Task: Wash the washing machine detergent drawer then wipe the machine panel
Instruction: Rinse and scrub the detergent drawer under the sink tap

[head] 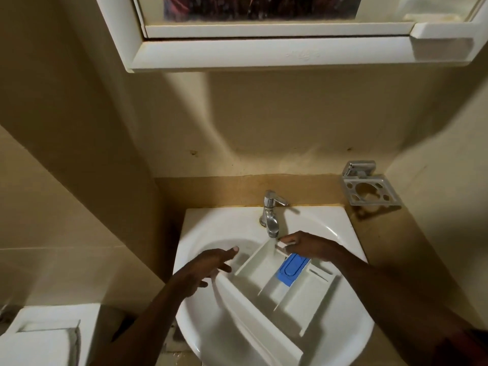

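Watching the detergent drawer lying tilted across the sink, between my two hands, its far end under the tap.

Risks first:
- Only one hand has a hold, and at one corner. Wet plastic could slip there and the drawer would swing or drop into the basin.
- A faint stream seems to hit a compartment wall just left of my right hand; at this tilt it could spray over the rim.
- The blue insert, just below my right hand, might work loose under scrubbing.

Pose:
- Right hand: reached in from the right, fingers curled, gripping the drawer's far corner beside the spout.
- Left hand: fingers spread and relaxed, holding nothing, at the drawer's left edge. Whether it touches, I cannot tell.
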A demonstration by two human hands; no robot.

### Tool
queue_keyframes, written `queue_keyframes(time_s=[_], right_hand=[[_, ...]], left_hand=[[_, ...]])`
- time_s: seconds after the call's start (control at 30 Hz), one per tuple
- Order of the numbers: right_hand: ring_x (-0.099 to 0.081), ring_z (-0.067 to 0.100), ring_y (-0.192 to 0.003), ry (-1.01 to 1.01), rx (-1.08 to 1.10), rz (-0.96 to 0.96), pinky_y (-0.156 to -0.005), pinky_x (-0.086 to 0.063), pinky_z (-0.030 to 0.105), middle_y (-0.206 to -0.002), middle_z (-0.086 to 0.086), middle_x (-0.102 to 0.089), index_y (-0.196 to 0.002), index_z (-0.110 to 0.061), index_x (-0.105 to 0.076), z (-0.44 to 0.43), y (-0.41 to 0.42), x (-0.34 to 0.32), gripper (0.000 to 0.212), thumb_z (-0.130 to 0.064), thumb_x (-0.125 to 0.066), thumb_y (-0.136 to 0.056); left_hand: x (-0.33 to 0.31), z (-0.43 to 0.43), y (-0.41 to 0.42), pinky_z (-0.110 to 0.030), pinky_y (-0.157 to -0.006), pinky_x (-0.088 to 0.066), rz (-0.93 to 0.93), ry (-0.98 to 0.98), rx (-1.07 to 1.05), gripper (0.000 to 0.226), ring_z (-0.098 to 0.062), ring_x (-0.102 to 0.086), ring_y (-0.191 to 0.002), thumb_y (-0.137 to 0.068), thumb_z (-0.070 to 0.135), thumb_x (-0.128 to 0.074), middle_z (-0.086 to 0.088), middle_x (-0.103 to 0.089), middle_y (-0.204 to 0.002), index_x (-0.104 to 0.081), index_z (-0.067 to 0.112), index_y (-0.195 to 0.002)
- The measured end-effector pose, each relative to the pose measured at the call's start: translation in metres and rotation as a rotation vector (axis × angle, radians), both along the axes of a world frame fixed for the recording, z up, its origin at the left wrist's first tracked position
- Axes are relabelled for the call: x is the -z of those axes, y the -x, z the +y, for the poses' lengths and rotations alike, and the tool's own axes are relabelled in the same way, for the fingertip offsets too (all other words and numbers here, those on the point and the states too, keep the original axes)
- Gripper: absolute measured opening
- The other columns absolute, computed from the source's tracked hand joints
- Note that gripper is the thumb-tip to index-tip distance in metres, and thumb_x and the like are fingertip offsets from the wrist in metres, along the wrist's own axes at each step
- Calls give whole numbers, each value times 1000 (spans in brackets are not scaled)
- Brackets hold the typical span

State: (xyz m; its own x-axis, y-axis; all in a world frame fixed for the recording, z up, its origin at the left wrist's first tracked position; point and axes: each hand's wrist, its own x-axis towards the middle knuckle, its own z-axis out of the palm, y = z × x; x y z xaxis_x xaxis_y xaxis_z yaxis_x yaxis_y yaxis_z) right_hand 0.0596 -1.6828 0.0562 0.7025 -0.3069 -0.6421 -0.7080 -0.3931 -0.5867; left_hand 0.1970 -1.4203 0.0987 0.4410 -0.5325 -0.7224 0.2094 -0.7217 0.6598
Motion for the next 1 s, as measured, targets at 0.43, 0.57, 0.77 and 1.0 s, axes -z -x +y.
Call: queue_keyframes(time_s=[0.43, 0.57, 0.77, 1.0], right_hand=[[-60, 16, -115, -257, -24, -13, -100, -42, 31, -110, 1, -72, -132, -19, -53, 26, -26, 10, 37, -31, -53, -97], [-55, 11, -108, -217, 31, -15, -100, -41, 27, -112, -6, -62, -114, -18, -60, 19, -25, 6, 55, -62, -62, -81], [-64, 8, -85, 39, -245, 68, -77, -48, 27, -96, -6, -69, -97, -20, -67, 0, -28, -21, 38, -54, -69, -80], [-63, 11, -83, 70, -76, 85, -71, -51, 24, -110, 3, -68, -109, -27, -64, -1, -10, -21, 29, -46, -63, -87]], left_hand=[[22, -10, 2, -35, -91, -57, 316, 28, 291, 47, -23, -70, -105, -92, 33, -66, -7, -69, -125, -54, 21, -135], [33, -4, 3, -39, -92, -57, 300, 69, 149, 45, -27, -71, -105, -89, 27, -70, -7, -72, -119, -57, 20, -132], [48, 7, 7, -48, -100, -52, 230, 53, 58, 67, -29, -71, -104, -74, 36, -80, -6, -72, -118, -54, 22, -134], [48, 16, 11, -43, -92, -55, 211, 129, -122, 47, -28, -70, -98, -85, 25, -69, -6, -68, -114, -52, 23, -128]])
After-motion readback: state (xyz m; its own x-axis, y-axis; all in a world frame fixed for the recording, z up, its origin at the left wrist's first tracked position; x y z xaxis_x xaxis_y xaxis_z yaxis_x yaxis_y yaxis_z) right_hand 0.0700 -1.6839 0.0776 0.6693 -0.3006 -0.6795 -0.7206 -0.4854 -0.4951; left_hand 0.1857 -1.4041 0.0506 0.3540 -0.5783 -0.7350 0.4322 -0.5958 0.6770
